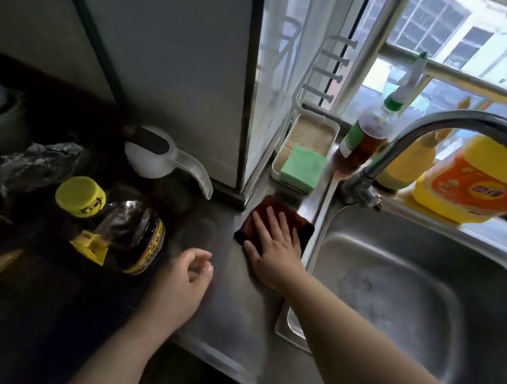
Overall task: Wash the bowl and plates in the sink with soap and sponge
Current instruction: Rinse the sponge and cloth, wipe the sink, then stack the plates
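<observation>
Shiny steel makes up the counter (228,312) and the round, smooth sink (410,298), which has bare metal inside and a curved tap (469,131) bending over it. On the counter's strip just left of the sink rim, the right hand (273,246) lies flat with straight fingers on a dark red cloth (277,218), and the left hand (184,279) hangs beside it, loosely curled, holding nothing. A soft green square sponge (302,168) sits in a white tray (310,134) by the window, near the yellow soap jug (471,183) on the sill.
</observation>
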